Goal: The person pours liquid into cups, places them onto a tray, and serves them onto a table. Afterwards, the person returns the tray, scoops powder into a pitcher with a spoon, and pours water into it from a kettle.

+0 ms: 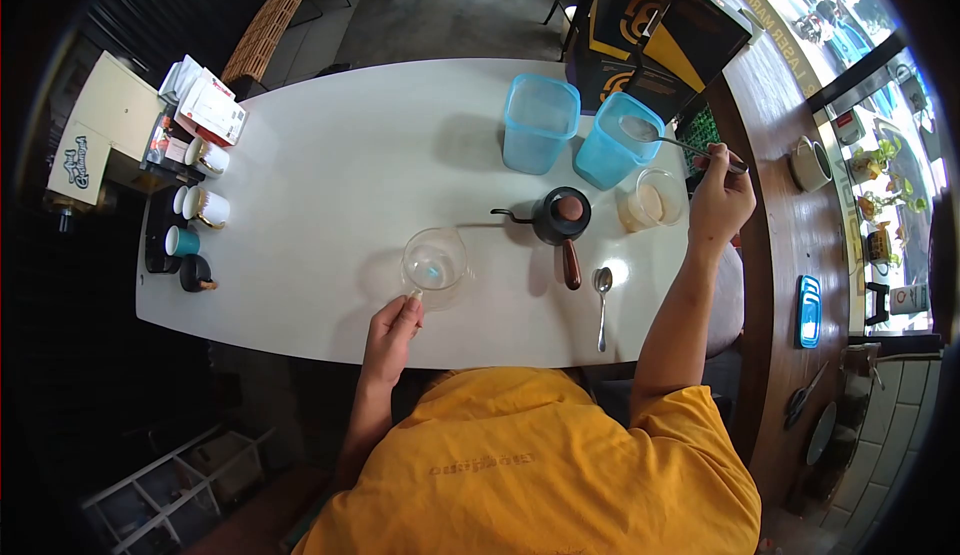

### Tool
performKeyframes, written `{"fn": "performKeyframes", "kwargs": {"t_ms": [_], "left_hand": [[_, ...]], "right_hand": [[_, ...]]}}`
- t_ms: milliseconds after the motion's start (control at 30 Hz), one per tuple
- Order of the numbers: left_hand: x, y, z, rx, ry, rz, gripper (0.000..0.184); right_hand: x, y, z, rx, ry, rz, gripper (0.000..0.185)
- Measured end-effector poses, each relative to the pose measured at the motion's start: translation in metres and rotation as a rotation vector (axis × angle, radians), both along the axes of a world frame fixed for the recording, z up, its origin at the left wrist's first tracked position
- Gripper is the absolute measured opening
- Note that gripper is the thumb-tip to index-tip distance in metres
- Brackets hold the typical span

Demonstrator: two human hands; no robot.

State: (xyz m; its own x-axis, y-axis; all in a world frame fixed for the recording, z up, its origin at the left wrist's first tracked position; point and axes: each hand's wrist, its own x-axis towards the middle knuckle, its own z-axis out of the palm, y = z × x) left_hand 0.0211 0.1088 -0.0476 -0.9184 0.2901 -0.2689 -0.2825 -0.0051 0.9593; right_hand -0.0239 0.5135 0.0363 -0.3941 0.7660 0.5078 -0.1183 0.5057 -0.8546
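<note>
My left hand [391, 330] is closed around the handle of a clear glass pitcher [434, 260] near the front of the white table. What little the pitcher may contain is hard to make out. In my right hand [722, 195] is the dark handle end of a ladle [640, 129], its round metal head over the opening of a light blue plastic container [610, 150]. Beside that container stands a second blue container [541, 125]. Below the ladle sits a glass jar [652, 202] with something beige inside. A small black pot [562, 217] with a thin spout and brown handle stands between my hands.
A metal spoon [602, 305] lies right of the pot. Several cups [207, 207] and a cream-coloured machine [105, 130] line the left side. Black boxes [650, 40] rise behind the containers. A wooden counter [775, 205] runs along the right.
</note>
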Motion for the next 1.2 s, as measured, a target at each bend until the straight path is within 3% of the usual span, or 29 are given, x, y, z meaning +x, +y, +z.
{"fn": "performKeyframes", "kwargs": {"t_ms": [267,500,567,667,700,800,833,933,1133,1200], "left_hand": [[-0.005,0.013,0.013,0.046,-0.082,0.012,0.037],[-0.012,0.024,0.022,-0.018,-0.044,0.013,0.036],[-0.012,0.023,0.020,-0.023,-0.019,0.009,0.036],[-0.011,0.021,0.016,-0.016,0.007,-0.005,0.036],[-0.010,0.020,0.015,-0.023,0.029,-0.020,0.036],[-0.007,0.017,0.010,-0.028,0.068,-0.041,0.035],[-0.005,0.015,0.008,-0.025,0.092,-0.049,0.034],[0.000,0.007,0.005,-0.029,0.086,-0.082,0.033],[0.007,0.002,0.001,0.009,0.126,-0.085,0.031],[0.008,0.002,0.001,0.011,0.138,-0.094,0.031]], "right_hand": [[0.033,-0.033,0.030,-0.103,0.070,0.119,0.022],[0.069,-0.108,0.014,-0.203,0.049,0.396,0.022],[0.084,-0.133,0.006,-0.164,0.002,0.450,0.015],[0.086,-0.135,-0.010,0.519,0.081,0.675,0.009],[0.087,-0.136,-0.009,0.515,0.075,0.679,0.009],[0.086,-0.132,-0.009,0.549,0.202,0.596,0.007],[0.088,-0.124,-0.005,0.473,0.111,0.558,0.007],[0.065,-0.105,0.002,0.195,0.181,0.132,0.020],[0.016,-0.045,0.004,0.341,0.117,-0.077,0.021],[0.000,-0.033,-0.009,0.363,-0.027,-0.112,0.020]]}}
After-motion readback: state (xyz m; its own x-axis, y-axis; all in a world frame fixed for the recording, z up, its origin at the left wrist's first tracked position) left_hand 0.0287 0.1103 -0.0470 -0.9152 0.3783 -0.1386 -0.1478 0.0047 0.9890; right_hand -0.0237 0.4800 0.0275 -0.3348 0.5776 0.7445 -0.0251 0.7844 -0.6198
